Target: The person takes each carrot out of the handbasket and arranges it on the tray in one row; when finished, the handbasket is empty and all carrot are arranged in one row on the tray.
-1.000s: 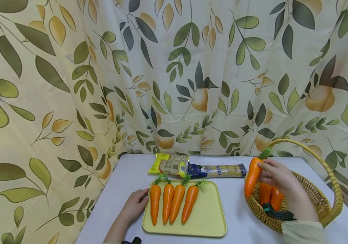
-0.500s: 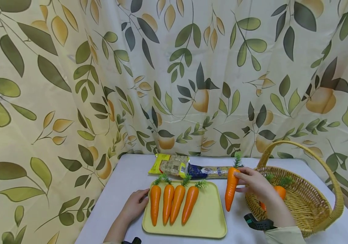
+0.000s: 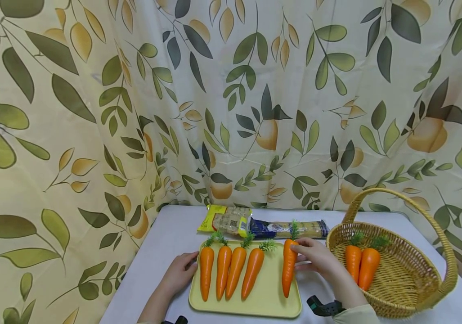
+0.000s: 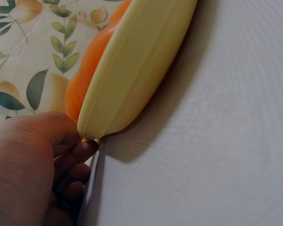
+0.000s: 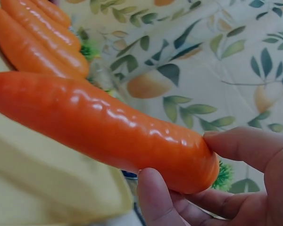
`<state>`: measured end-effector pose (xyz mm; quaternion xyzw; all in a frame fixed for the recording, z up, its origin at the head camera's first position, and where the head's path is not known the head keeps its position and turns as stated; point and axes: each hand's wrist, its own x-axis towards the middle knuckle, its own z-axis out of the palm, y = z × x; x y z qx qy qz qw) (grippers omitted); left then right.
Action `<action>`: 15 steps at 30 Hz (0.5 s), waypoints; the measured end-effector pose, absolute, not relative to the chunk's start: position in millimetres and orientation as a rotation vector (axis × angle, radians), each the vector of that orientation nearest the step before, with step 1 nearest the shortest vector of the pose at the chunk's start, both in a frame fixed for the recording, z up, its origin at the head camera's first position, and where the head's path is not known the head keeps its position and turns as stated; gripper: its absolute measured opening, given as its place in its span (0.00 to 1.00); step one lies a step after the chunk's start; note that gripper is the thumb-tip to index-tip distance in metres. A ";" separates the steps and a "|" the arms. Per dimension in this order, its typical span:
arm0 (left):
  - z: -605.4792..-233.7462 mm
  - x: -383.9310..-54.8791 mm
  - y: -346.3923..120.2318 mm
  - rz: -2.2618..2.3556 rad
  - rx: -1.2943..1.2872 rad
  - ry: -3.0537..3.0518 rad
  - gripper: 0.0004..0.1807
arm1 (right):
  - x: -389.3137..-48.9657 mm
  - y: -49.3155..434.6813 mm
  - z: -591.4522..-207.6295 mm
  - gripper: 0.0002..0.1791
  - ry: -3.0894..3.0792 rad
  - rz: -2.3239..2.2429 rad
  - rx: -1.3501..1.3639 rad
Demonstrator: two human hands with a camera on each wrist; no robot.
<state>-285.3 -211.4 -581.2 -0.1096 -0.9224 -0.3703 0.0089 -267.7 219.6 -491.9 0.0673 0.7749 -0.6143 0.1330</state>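
My right hand (image 3: 316,256) pinches an orange carrot (image 3: 289,270) with a green leafy top near its thick end. This carrot hangs over the right side of a pale yellow tray (image 3: 271,306), tip pointing down; the right wrist view shows the thumb and fingers (image 5: 155,193) on opposite sides of it. Several more carrots (image 3: 236,272) lie in a row on the tray's left half. At the tray's left edge, my left hand (image 3: 180,272) holds the rim (image 4: 92,127), its thumb above and curled fingers below in the left wrist view.
A wicker basket (image 3: 429,270) with a tall handle stands at the right, two carrots (image 3: 368,267) inside it. Behind the tray lie a yellow food packet (image 3: 224,219) and a long blue packet (image 3: 287,228). A leaf-patterned curtain (image 3: 231,112) hangs along the table's back.
My right hand has carried the carrot leftward from above the basket to over the tray's right side. The two carrots in the basket now show fully. My left hand stays at the tray.
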 end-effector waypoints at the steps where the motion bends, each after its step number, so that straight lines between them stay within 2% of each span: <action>1: -581.3 -285.3 -211.4 -1.155 -0.336 -2.887 0.23 | -268.3 217.5 -494.6 0.31 2.238 -1.785 0.200; 15: -580.6 -285.6 -210.9 -1.169 -0.334 -2.902 0.24 | -270.3 189.7 -515.7 0.30 2.185 -1.778 0.139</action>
